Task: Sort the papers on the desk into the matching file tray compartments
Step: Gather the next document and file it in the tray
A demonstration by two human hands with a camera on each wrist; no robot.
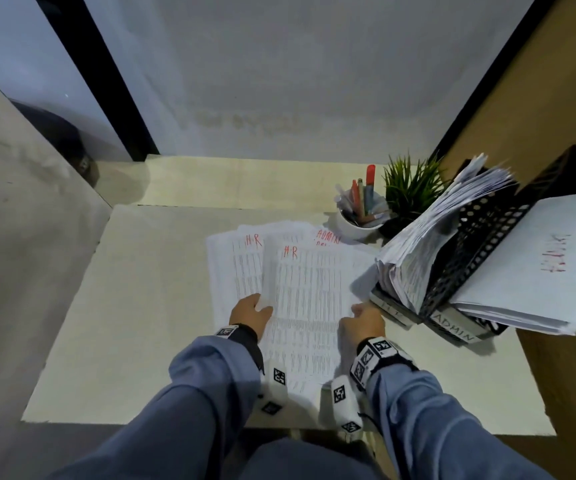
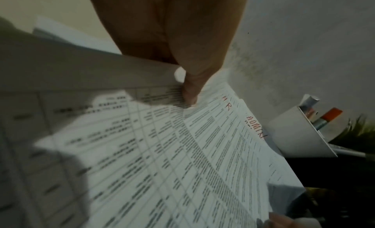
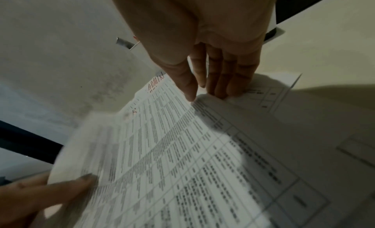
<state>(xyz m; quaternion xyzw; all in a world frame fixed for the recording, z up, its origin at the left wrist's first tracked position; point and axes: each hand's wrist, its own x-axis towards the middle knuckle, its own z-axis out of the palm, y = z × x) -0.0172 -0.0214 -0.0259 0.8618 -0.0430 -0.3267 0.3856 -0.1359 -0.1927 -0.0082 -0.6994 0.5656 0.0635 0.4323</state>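
Note:
Several printed sheets lie spread on the desk (image 1: 124,306). The top one, marked H.R in red (image 1: 307,299) (image 2: 162,151) (image 3: 162,151), curves up at its left edge, where my left hand (image 1: 250,311) (image 2: 190,87) pinches it. My right hand (image 1: 362,322) (image 3: 213,80) is at its right edge: straight fingers rest on the sheet beneath, and the thumb tip touches the edge. Under it lie another H.R sheet (image 1: 241,268) and an ADMIN sheet (image 1: 328,235) (image 2: 255,127). The black mesh file tray (image 1: 480,244) stands to the right with an ADMIN label (image 1: 456,329), its compartments full of paper.
A white cup of pens (image 1: 359,216) (image 2: 294,135) and a small green plant (image 1: 411,188) stand behind the sheets, beside the tray. A grey wall panel borders the desk on the left and a brown panel on the right. Bare desk lies left of the papers.

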